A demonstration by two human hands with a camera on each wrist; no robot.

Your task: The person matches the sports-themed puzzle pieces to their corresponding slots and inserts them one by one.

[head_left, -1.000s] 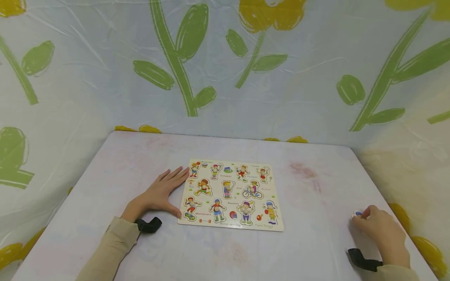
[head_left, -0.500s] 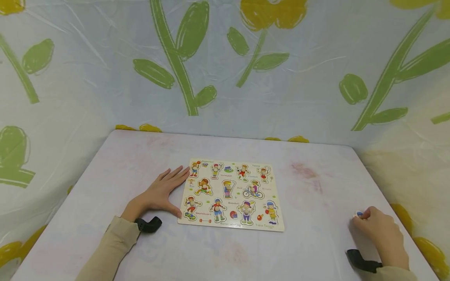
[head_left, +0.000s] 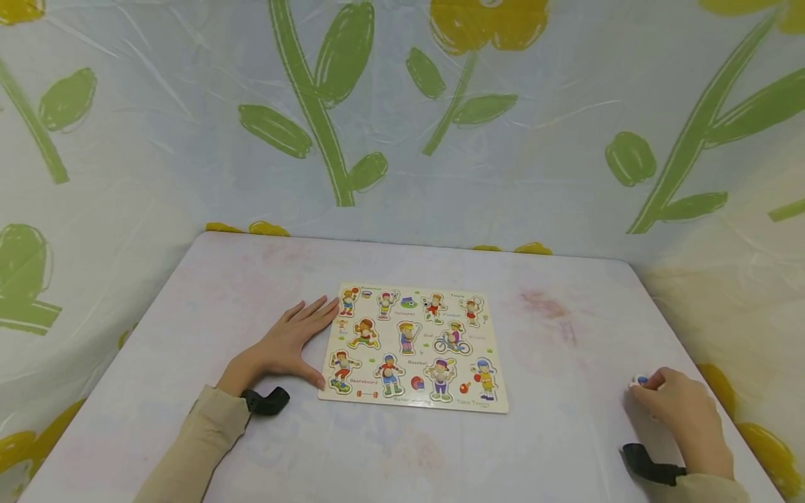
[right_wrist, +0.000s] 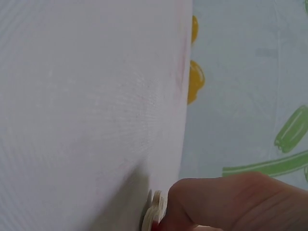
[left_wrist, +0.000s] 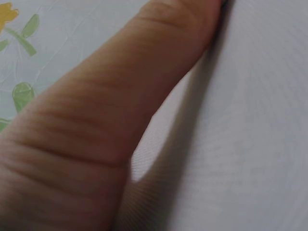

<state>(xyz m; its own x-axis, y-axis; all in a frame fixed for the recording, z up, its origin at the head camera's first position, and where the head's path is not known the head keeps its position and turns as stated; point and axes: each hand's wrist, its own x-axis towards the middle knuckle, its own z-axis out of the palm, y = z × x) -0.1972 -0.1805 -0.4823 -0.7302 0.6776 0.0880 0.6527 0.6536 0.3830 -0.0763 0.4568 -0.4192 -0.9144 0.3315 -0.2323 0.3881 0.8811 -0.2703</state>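
Observation:
A wooden peg puzzle board (head_left: 481,351) lies flat at the middle of the table, with several sports-figure pieces sitting in it. Against its left edge rests my left hand (head_left: 286,347), fingers spread straight, the thumb touching the lower left corner. In the left wrist view the thumb (left_wrist: 91,101) fills much of the picture. Far to the right of the board, my right hand (head_left: 682,412) pinches a small puzzle piece (head_left: 639,381) between thumb and fingers, low over the table. From the right wrist only the pale wooden edge of that piece (right_wrist: 155,211) shows; most is covered by the fingers.
The white table (head_left: 415,454) has faint reddish stains (head_left: 544,307). A flower-printed sheet (head_left: 503,195) hangs behind it and at both sides. Black wrist devices sit on the left wrist (head_left: 267,402) and right wrist (head_left: 650,467).

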